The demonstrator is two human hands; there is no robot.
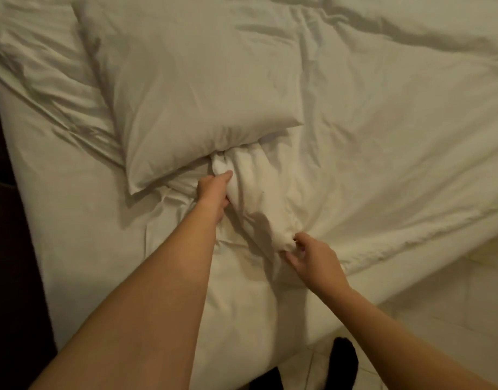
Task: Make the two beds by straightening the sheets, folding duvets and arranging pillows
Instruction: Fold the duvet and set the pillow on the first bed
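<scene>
At near edge, a dark-socked foot (343, 358) stands on tiled floor (439, 291) beside the bed. Just beyond, right hand (312, 257) pinches the bunched end of the white duvet (383, 122), thumb and fingers curled on fabric. Farther left, left hand (214, 192) grips the same bunched fold, thumb on top. Duvet spreads rumpled over bed's right side. Pillow (191, 88) lies far left on wrinkled sheet (81, 220), near edge touching the fold.

2 bare forearms reach forward. The left hand (214, 191) grips the bunched duvet (259, 192); the right hand (312, 256), nearer, pinches its corner.
</scene>
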